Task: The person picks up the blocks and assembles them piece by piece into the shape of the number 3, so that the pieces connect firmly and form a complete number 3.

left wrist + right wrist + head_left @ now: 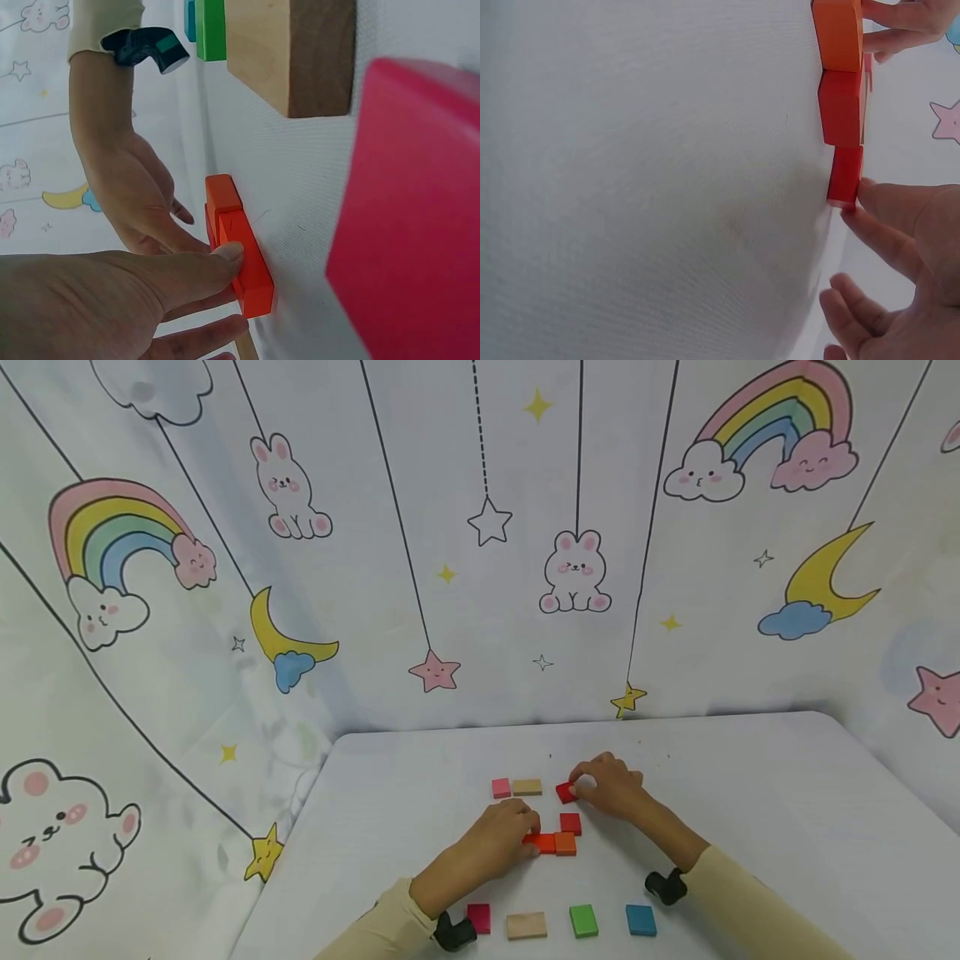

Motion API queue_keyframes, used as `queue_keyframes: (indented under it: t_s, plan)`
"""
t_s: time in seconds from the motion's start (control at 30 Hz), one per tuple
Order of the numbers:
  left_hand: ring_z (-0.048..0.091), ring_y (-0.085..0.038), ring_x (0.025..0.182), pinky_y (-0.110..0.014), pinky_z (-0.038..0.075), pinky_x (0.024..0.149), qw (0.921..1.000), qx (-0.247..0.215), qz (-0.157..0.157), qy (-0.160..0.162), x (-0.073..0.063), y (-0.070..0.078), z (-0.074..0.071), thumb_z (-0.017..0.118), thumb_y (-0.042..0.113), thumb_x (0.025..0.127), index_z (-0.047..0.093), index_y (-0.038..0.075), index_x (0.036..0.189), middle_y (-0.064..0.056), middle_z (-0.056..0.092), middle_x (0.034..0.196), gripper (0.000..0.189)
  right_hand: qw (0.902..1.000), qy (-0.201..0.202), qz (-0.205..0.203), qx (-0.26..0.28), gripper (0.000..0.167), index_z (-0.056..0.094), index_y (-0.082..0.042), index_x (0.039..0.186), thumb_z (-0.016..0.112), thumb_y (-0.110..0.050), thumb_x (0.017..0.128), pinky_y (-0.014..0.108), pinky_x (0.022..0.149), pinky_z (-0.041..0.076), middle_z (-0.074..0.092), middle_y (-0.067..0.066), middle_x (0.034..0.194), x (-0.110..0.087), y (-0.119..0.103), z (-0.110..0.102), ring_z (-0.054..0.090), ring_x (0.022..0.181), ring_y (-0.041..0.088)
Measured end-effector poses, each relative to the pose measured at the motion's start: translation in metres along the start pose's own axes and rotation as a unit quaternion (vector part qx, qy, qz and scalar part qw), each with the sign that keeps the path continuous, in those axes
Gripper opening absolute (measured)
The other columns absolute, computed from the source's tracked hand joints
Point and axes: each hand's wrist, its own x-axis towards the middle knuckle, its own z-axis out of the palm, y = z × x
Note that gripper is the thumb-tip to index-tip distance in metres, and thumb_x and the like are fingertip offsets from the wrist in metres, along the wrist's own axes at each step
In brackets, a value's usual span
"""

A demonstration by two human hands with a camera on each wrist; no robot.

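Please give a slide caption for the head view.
Left hand grips a red-orange block; right hand holds the farthest red block.

The left hand (495, 839) and right hand (609, 785) are bare. Above them come plain, pale beige cuffs of a left sleeve (382, 922) and a right sleeve (757, 906). A left wrist camera (454, 932) and right wrist camera (666, 887) are black, the latter bent and stubby with a green patch (166, 45).

White table (765, 785) before pale, perhaps cloth walls (495, 627) with rainbows (798, 400), rabbits (576, 575), stars (435, 672)
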Motion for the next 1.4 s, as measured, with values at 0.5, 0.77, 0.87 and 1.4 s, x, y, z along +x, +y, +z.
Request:
queue_keyframes:
  t_s: [0.5,0.77,0.87,1.4]
  plan:
    - [0.061,-0.012,0.108,-0.029,0.053,0.099,1.0000,0.004,0.006,0.003,-0.001,-0.002,0.001,0.084,0.028,0.092,0.073,0.018,0.107,0.002,0.069,0.113,0.022,0.9998,-0.009,-0.018,0.002,0.018,0.078,-0.018,0.112,0.078,-0.018,0.093,0.072,0.091,0.046,0.063,0.022,0.126,-0.008,-0.001,0.000,0.056,0.120,0.040]
    - [0.062,-0.011,0.106,-0.027,0.053,0.097,0.9997,0.012,0.018,0.016,0.000,-0.003,0.003,0.084,0.028,0.092,0.073,0.018,0.106,0.002,0.070,0.111,0.021,0.9998,-0.005,-0.020,0.007,0.019,0.078,-0.019,0.111,0.079,-0.017,0.093,0.071,0.091,0.046,0.063,0.022,0.125,-0.010,-0.001,-0.002,0.057,0.119,0.039]
    - [0.062,-0.011,0.106,-0.027,0.053,0.096,0.9997,0.009,0.019,0.016,0.000,-0.003,0.003,0.084,0.028,0.092,0.073,0.017,0.106,0.002,0.070,0.112,0.021,0.9997,-0.005,-0.022,0.006,0.018,0.079,-0.019,0.111,0.079,-0.018,0.093,0.071,0.091,0.046,0.063,0.022,0.125,-0.010,-0.001,-0.003,0.057,0.119,0.039]
    - [0.062,-0.011,0.106,-0.027,0.053,0.096,0.9997,0.010,0.014,0.017,-0.001,-0.001,0.002,0.085,0.028,0.091,0.073,0.018,0.107,0.002,0.071,0.113,0.022,0.9995,-0.015,-0.027,0.006,0.016,0.079,-0.019,0.110,0.079,-0.019,0.094,0.070,0.089,0.046,0.064,0.020,0.123,-0.012,0.001,-0.002,0.059,0.117,0.038]
